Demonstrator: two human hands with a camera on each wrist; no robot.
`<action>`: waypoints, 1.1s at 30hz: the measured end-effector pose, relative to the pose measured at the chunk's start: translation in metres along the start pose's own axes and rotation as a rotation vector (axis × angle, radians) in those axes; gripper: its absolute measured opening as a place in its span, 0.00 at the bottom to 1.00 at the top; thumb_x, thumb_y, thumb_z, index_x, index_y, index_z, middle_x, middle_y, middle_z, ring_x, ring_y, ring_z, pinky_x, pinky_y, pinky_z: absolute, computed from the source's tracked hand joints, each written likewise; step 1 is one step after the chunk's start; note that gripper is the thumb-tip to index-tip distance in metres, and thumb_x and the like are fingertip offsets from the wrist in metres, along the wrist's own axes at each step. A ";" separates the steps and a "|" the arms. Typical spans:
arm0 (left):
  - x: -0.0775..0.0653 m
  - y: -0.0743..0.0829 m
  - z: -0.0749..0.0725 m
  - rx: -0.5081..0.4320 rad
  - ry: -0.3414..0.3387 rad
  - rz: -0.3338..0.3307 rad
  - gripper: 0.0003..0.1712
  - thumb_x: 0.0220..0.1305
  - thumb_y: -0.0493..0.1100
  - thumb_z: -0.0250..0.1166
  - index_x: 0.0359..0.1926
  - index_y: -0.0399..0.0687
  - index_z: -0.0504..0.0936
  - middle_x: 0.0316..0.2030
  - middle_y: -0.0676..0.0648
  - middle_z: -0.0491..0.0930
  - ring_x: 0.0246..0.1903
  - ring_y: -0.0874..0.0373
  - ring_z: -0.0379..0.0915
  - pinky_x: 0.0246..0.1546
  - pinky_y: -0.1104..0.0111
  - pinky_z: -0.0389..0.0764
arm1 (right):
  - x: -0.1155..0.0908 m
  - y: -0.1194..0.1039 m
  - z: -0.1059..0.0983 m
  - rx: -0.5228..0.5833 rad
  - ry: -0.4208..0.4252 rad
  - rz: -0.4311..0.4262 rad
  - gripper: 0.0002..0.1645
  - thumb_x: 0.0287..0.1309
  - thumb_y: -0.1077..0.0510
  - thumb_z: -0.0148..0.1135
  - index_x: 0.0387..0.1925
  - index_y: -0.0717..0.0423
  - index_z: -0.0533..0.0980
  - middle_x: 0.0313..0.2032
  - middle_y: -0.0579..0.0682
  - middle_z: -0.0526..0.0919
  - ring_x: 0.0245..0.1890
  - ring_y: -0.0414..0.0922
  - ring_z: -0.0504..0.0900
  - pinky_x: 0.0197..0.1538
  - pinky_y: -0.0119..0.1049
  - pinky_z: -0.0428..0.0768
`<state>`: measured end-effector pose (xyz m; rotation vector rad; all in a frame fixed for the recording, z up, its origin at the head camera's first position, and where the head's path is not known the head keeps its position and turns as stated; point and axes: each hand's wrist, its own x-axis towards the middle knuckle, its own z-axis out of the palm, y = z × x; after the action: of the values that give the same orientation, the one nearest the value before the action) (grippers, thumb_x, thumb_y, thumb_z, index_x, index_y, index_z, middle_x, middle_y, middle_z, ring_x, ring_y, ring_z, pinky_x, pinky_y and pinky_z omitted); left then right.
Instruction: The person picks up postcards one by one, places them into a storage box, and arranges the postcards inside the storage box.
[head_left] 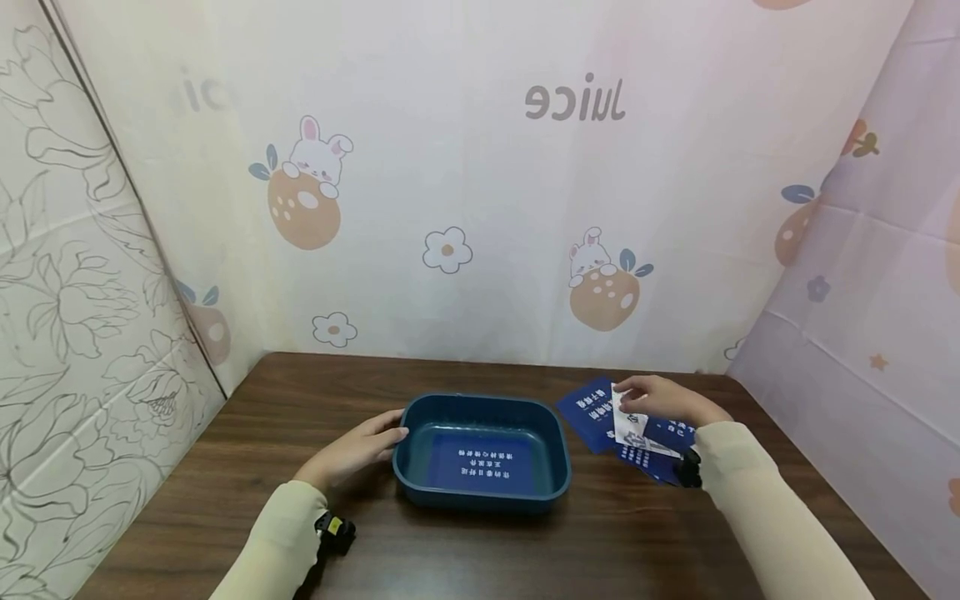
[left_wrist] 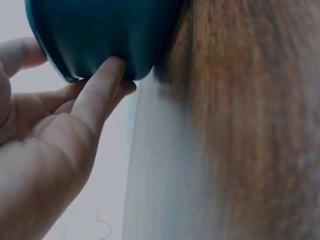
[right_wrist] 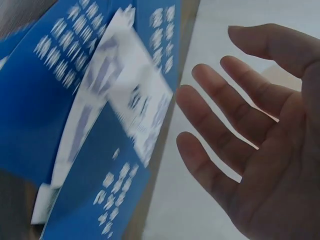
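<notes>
In the head view, my left hand grips the left end of a dark teal plastic basin. The left wrist view shows its thumb at the rim and its fingers against the outer wall of the basin. A blue card with white characters lies flat inside. My right hand is over a loose spread of blue and white cards to the right of the basin. Seen from the right wrist, its fingers are spread and slightly bent, apart from the overlapping cards.
Basin and cards are on a dark wood-grain table. Behind it hangs a pale curtain printed with rabbits, fruit and flowers, with further patterned cloth on both sides. A black strap device sits at the left wrist.
</notes>
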<state>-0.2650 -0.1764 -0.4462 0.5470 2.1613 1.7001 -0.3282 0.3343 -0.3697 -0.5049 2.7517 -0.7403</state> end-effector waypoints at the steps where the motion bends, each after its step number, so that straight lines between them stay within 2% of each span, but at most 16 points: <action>1: 0.000 0.000 0.000 0.004 0.002 -0.003 0.35 0.79 0.52 0.52 0.76 0.37 0.56 0.72 0.34 0.60 0.66 0.40 0.66 0.64 0.50 0.70 | -0.001 0.004 -0.001 0.000 0.003 0.014 0.30 0.68 0.54 0.61 0.63 0.69 0.71 0.53 0.65 0.80 0.51 0.60 0.80 0.52 0.61 0.79; 8: -0.002 0.001 0.001 0.019 0.031 -0.051 0.39 0.77 0.55 0.54 0.77 0.39 0.55 0.72 0.34 0.60 0.65 0.41 0.68 0.67 0.45 0.64 | -0.010 0.034 -0.005 -0.033 0.038 0.126 0.35 0.65 0.50 0.65 0.62 0.73 0.70 0.52 0.72 0.78 0.52 0.68 0.77 0.51 0.65 0.78; 13: -0.001 0.002 0.000 0.019 0.015 -0.031 0.38 0.78 0.53 0.53 0.76 0.37 0.54 0.72 0.33 0.59 0.66 0.40 0.66 0.66 0.46 0.66 | -0.016 0.054 -0.008 0.029 0.073 0.245 0.39 0.65 0.46 0.65 0.61 0.77 0.69 0.51 0.74 0.78 0.50 0.67 0.79 0.50 0.63 0.79; 22: 0.000 0.001 0.000 0.019 0.037 -0.051 0.39 0.77 0.54 0.55 0.77 0.39 0.55 0.72 0.34 0.60 0.65 0.41 0.67 0.66 0.45 0.65 | -0.024 0.081 -0.012 0.110 0.150 0.435 0.49 0.60 0.40 0.67 0.57 0.84 0.67 0.49 0.78 0.77 0.48 0.69 0.80 0.48 0.59 0.82; 27: 0.001 0.000 0.000 0.016 0.028 -0.035 0.38 0.77 0.53 0.54 0.77 0.38 0.55 0.72 0.33 0.60 0.65 0.40 0.67 0.66 0.46 0.66 | -0.026 0.091 -0.011 0.120 0.177 0.489 0.49 0.58 0.40 0.69 0.55 0.84 0.68 0.46 0.77 0.78 0.45 0.66 0.81 0.44 0.56 0.83; 33: 0.001 -0.002 0.000 0.019 0.017 -0.026 0.37 0.78 0.53 0.53 0.77 0.38 0.55 0.72 0.33 0.60 0.65 0.40 0.67 0.65 0.46 0.66 | -0.029 0.098 -0.011 0.101 0.185 0.552 0.53 0.56 0.40 0.70 0.55 0.88 0.64 0.48 0.80 0.74 0.44 0.67 0.81 0.40 0.51 0.84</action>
<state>-0.2660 -0.1762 -0.4477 0.5085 2.1894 1.6777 -0.3314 0.4301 -0.4076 0.3531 2.7877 -0.7991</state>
